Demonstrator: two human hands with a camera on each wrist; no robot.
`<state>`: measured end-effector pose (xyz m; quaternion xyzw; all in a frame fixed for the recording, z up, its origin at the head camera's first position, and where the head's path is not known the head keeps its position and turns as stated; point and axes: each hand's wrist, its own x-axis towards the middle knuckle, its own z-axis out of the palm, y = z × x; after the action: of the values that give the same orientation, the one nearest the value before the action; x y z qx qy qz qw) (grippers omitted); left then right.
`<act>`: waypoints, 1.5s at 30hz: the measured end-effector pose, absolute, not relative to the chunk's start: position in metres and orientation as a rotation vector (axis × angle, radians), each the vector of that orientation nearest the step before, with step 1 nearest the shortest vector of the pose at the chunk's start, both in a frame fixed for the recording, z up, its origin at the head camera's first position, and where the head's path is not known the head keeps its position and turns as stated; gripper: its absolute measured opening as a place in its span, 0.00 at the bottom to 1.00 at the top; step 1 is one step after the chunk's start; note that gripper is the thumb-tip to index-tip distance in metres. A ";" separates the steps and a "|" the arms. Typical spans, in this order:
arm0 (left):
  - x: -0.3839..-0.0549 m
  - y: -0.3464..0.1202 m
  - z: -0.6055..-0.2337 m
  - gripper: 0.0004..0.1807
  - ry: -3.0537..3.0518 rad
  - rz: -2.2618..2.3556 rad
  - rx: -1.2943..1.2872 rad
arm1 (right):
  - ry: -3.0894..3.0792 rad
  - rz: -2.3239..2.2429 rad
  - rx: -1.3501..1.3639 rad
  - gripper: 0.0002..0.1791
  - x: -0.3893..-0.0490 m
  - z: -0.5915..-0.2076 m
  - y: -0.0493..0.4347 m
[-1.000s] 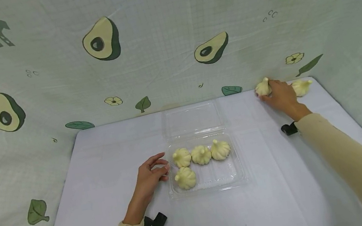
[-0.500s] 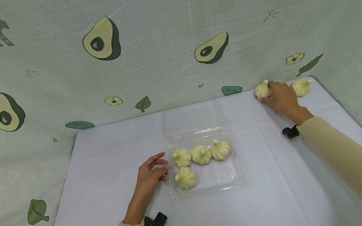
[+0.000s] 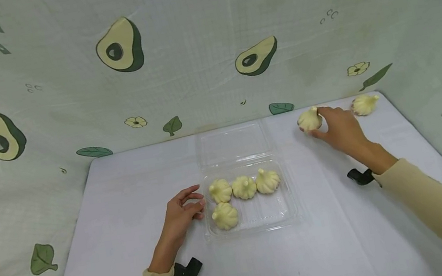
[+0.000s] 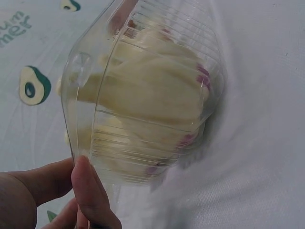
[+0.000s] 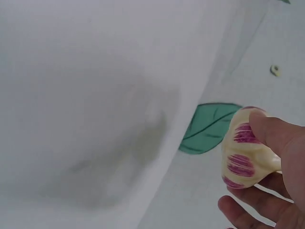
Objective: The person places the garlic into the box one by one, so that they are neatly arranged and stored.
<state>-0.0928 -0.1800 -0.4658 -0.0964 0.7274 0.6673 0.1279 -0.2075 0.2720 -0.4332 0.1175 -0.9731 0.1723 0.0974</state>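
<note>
My right hand (image 3: 343,132) holds a garlic bulb (image 3: 308,120) between thumb and fingers at the table's far right. The right wrist view shows purple streaks on this pale bulb (image 5: 239,151), raised off the table with its shadow below. At the left side of an open clear plastic clamshell container (image 3: 267,213), my left hand (image 3: 179,219) pinches the rim, thumb (image 4: 88,183) against the plastic in the left wrist view. Several garlic bulbs sit inside: a row along the back, plus one bulb (image 3: 225,216) at front left.
Another garlic bulb (image 3: 364,105) lies at the far right corner of the white-covered table (image 3: 244,272). The container's lid (image 3: 232,145) lies folded back toward the rear edge. An avocado-print cloth (image 3: 184,31) hangs behind the table.
My right hand has lifted its garlic bulb and carried it left, away from the bulb in the corner. My left hand stays at the container's rim. The head view has shifted slightly.
</note>
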 end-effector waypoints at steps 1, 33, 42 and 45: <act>-0.093 -0.180 -0.466 0.28 2.117 1.940 -0.281 | -2.876 0.512 0.368 0.36 -0.203 -0.430 0.268; -0.093 -0.182 -0.464 0.22 2.108 1.945 -0.335 | -2.663 0.605 1.123 0.37 -0.098 -0.405 0.165; -0.093 -0.182 -0.465 0.22 2.112 1.940 -0.323 | -2.635 0.563 1.266 0.34 -0.092 -0.415 0.152; -0.094 -0.181 -0.466 0.22 2.115 1.938 -0.328 | -2.616 0.532 1.305 0.35 -0.091 -0.418 0.148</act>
<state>-0.0935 -0.1815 -0.4655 -0.1125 0.7267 0.6657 0.1267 -0.0910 0.1480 -0.4177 0.4375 -0.8772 0.1784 0.0850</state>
